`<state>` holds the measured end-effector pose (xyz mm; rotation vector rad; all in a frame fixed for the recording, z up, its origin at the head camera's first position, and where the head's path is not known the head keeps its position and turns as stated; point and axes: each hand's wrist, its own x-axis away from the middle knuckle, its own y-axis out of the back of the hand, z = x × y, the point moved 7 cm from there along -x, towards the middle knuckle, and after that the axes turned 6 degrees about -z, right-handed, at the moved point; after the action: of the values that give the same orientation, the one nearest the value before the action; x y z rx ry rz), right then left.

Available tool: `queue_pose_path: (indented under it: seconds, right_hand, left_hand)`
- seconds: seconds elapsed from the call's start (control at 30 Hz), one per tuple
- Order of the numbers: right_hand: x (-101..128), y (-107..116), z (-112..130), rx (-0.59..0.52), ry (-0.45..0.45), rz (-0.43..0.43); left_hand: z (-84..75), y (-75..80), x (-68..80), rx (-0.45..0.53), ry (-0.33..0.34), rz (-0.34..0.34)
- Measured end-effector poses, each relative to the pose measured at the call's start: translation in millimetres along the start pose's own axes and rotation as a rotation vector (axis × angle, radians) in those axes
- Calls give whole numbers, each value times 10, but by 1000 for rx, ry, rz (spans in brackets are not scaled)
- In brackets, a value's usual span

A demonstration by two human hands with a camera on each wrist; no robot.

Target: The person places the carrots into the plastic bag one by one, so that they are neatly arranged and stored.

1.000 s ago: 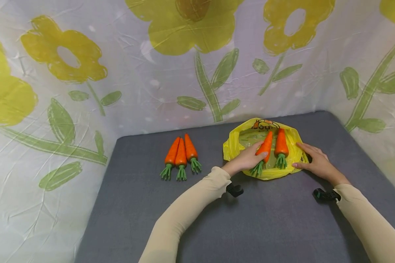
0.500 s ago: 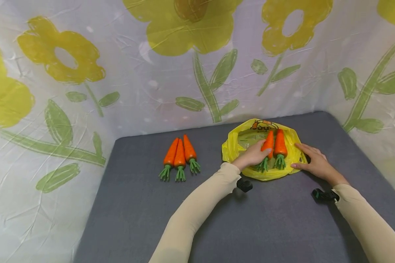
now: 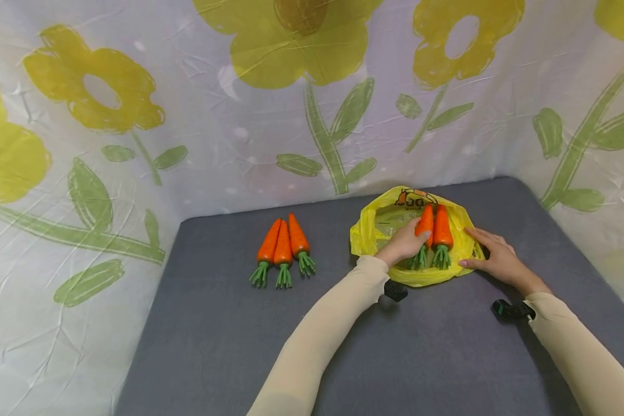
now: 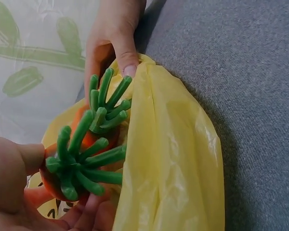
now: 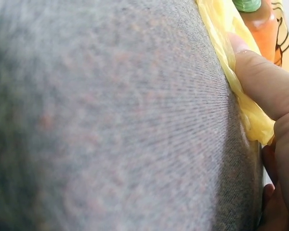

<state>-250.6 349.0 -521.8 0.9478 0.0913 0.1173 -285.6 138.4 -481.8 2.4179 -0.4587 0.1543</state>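
A yellow plastic bag with dark print lies on its side, mouth toward me. Inside it, my left hand grips an orange toy carrot with green stalks. Its thumb and fingers go round the carrot's top in the left wrist view, where the green stalks point at the camera. A second carrot lies in the bag close on its right. At the bag's right rim, my right hand pinches the plastic; its thumb lies over the yellow edge in the right wrist view.
Three more toy carrots lie side by side on the grey table, left of the bag. A white cloth printed with yellow flowers hangs behind the table and along its sides.
My left hand has moved right and a little deeper into the bag, bringing its carrot close beside the other one. The right hand has stayed at the rim.
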Motion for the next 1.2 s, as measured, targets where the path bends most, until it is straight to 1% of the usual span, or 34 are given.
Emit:
queue_pose_path:
  seconds: [0.17,0.33,0.53,0.73,0.93,1.07,1.2]
  right_hand:
    - [9,-8,-3,-4,0,3]
    - [10,-11,5,-6,-12,12]
    - [13,-9,31,-5,-19,17]
    - [-1,5,32,-1,-18,10]
    - [-5,2,23,-1,-18,12]
    - [-5,5,16,-2,-20,10]
    - [-3,10,14,3,-17,6]
  left_hand:
    - [-12,-9,-38,-20,13,-41]
    - [7,-31,-67,-40,26,-64]
    - [46,-50,-82,-31,39,-84]
    - [63,-53,-99,-17,25,-100]
    - [71,-51,-97,-14,30,-117]
    - [81,-57,-102,-21,33,-120]
    - [94,-65,-113,-22,20,-90]
